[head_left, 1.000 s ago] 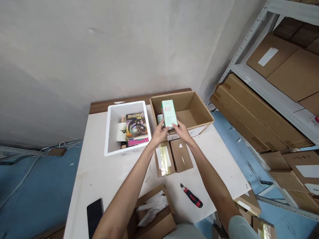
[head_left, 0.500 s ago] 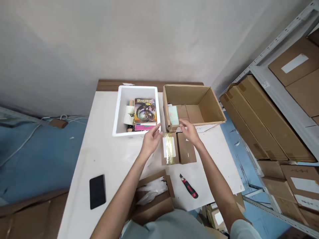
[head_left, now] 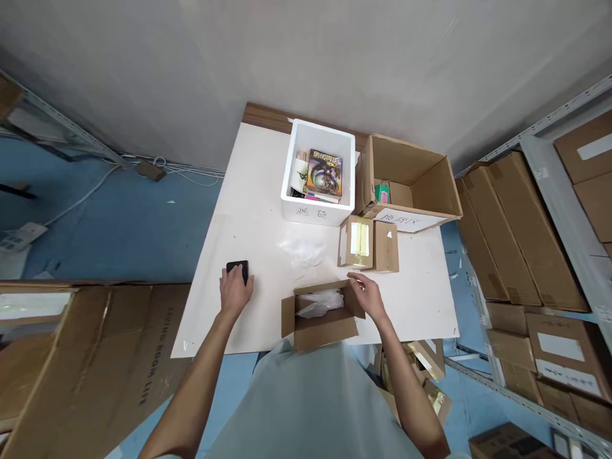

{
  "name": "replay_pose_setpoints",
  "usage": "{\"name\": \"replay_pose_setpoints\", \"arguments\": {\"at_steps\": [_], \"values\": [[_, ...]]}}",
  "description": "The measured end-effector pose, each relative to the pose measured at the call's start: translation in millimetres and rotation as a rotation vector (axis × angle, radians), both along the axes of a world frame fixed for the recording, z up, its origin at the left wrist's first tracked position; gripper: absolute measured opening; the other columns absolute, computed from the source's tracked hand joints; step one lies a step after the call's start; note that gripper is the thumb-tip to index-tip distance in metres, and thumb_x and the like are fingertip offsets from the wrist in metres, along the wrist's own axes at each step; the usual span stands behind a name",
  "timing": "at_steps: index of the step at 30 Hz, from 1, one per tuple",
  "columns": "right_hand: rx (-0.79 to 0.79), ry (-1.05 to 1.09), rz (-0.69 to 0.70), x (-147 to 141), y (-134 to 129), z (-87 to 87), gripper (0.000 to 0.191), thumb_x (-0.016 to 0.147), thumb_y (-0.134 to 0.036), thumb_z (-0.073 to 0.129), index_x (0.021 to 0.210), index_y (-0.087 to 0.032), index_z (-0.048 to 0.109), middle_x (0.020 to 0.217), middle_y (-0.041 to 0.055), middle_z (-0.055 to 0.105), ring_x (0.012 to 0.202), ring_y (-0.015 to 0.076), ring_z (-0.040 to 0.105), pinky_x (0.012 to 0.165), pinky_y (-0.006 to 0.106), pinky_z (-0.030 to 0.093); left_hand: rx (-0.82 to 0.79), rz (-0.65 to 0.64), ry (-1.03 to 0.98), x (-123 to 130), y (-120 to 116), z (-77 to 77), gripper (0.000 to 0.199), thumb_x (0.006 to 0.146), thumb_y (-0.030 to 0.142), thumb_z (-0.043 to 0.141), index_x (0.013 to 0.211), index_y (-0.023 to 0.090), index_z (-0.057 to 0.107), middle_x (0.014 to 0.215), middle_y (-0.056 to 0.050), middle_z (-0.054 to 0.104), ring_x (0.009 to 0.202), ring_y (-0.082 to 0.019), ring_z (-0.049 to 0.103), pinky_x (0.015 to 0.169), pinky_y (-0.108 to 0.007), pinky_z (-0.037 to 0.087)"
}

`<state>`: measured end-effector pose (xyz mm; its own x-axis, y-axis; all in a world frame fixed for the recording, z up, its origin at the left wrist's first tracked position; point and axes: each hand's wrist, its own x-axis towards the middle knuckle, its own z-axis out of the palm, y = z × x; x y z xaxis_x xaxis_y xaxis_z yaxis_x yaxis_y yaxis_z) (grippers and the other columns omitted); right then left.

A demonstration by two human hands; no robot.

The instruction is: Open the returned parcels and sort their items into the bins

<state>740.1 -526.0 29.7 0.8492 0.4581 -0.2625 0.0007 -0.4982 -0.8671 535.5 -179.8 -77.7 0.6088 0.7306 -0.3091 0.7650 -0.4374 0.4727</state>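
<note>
On the left part of the white table, my left hand is closed on a black phone, covering most of it. My right hand is at the right flap of a small open cardboard box. Its fingers are bent together, and what they hold, if anything, is hidden. Crumpled clear plastic lies inside that box. Beyond my right hand stand a taped carton and a plain brown carton, side by side.
A white foam box with books, a comic-style one on top, stands at the back. Right of it is a large open cardboard box holding a green and pink item. Shelves with cartons line the right side.
Both hands have drawn back from the two larger boxes: the left to the phone, the right beside the small open box. The red and black utility knife no longer shows. The view has shifted.
</note>
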Motion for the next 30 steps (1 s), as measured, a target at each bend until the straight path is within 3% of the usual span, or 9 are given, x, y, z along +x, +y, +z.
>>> {"name": "replay_pose_setpoints", "arguments": {"at_steps": [5, 9, 13, 16, 19, 21, 24, 27, 30], "values": [[-0.051, -0.153, -0.117, -22, -3, 8.3, 0.047, 0.097, -0.059, 0.063, 0.119, -0.023, 0.084, 0.136, 0.0154, 0.08, 0.133, 0.0339, 0.072, 0.117, 0.055, 0.057, -0.024, -0.114, 0.088, -18, 4, -18.3, 0.067, 0.104, 0.034, 0.045, 0.158, -0.005, 0.048, 0.161, -0.036, 0.055, 0.166, -0.053, 0.03, 0.131, -0.073, 0.028], [-0.088, -0.215, -0.091, -25, 5, 21.5, 0.046, 0.101, -0.055, 0.06, 0.123, -0.022, 0.083, 0.135, 0.0143, 0.081, 0.13, 0.032, 0.073, 0.114, 0.052, 0.059, -0.01, -0.155, 0.035, -13, 3, -26.4, 0.069, 0.104, 0.035, 0.045, 0.161, -0.003, 0.045, 0.161, -0.035, 0.056, 0.166, -0.05, 0.032, 0.132, -0.07, 0.028], [-0.164, -0.282, 0.032, -7, 33, 26.8, 0.041, 0.106, -0.045, 0.058, 0.13, -0.021, 0.081, 0.138, 0.0137, 0.079, 0.129, 0.0314, 0.074, 0.112, 0.048, 0.06, -0.058, -0.233, -0.027, 14, 5, -24.7, 0.073, 0.105, 0.038, 0.047, 0.165, -0.004, 0.041, 0.168, -0.033, 0.05, 0.169, -0.047, 0.027, 0.136, -0.062, 0.026], [-0.305, -0.264, 0.23, 19, 72, 18.0, 0.039, 0.106, -0.036, 0.064, 0.139, -0.02, 0.077, 0.143, 0.0143, 0.077, 0.126, 0.0309, 0.075, 0.111, 0.046, 0.06, -0.125, -0.382, -0.056, 52, 5, -20.4, 0.084, 0.104, 0.045, 0.054, 0.17, -0.003, 0.034, 0.177, -0.032, 0.037, 0.171, -0.047, 0.024, 0.137, -0.058, 0.026], [-0.522, -0.187, 0.507, 47, 117, -5.7, 0.057, 0.101, -0.029, 0.075, 0.157, -0.021, 0.064, 0.151, 0.0167, 0.071, 0.129, 0.0314, 0.074, 0.114, 0.044, 0.057, -0.134, -0.604, -0.052, 96, 0, -21.1, 0.11, 0.092, 0.049, 0.078, 0.177, 0.005, 0.024, 0.185, -0.03, 0.018, 0.173, -0.048, 0.018, 0.137, -0.057, 0.027], [-0.677, -0.127, 0.682, 60, 143, -29.6, 0.084, 0.092, -0.029, 0.088, 0.168, -0.02, 0.052, 0.16, 0.0215, 0.062, 0.138, 0.0368, 0.069, 0.115, 0.047, 0.056, -0.109, -0.737, 0.0, 124, -9, -27.6, 0.135, 0.076, 0.054, 0.094, 0.18, 0.012, 0.02, 0.186, -0.029, 0.006, 0.173, -0.053, 0.007, 0.136, -0.062, 0.021], [-0.86, -0.062, 0.812, 68, 168, -72.9, 0.125, 0.072, -0.029, 0.104, 0.176, -0.023, 0.035, 0.172, 0.0278, 0.045, 0.143, 0.047, 0.065, 0.112, 0.055, 0.059, -0.121, -0.841, 0.116, 152, -27, -45.6, 0.156, 0.058, 0.059, 0.104, 0.181, 0.017, 0.018, 0.186, -0.031, -0.003, 0.17, -0.062, -0.007, 0.133, -0.075, 0.011], [-0.948, -0.111, 0.894, 62, 176, -113.2, 0.144, 0.057, -0.022, 0.109, 0.177, -0.018, 0.03, 0.169, 0.0325, 0.046, 0.142, 0.0514, 0.063, 0.112, 0.058, 0.06, -0.111, -0.833, 0.158, 160, -45, -64.5, 0.153, 0.057, 0.056, 0.106, 0.18, 0.018, 0.024, 0.185, -0.033, -0.001, 0.167, -0.067, -0.002, 0.128, -0.081, 0.014], [-0.956, -0.208, 0.946, 55, 177, -138.1, 0.143, 0.056, -0.014, 0.108, 0.175, -0.01, 0.028, 0.164, 0.0352, 0.049, 0.147, 0.0501, 0.059, 0.114, 0.053, 0.06, -0.063, -0.757, 0.086, 160, -54, -73.8, 0.131, 0.062, 0.048, 0.106, 0.173, 0.019, 0.042, 0.183, -0.033, 0.016, 0.162, -0.067, 0.017, 0.123, -0.076, 0.029]]}}
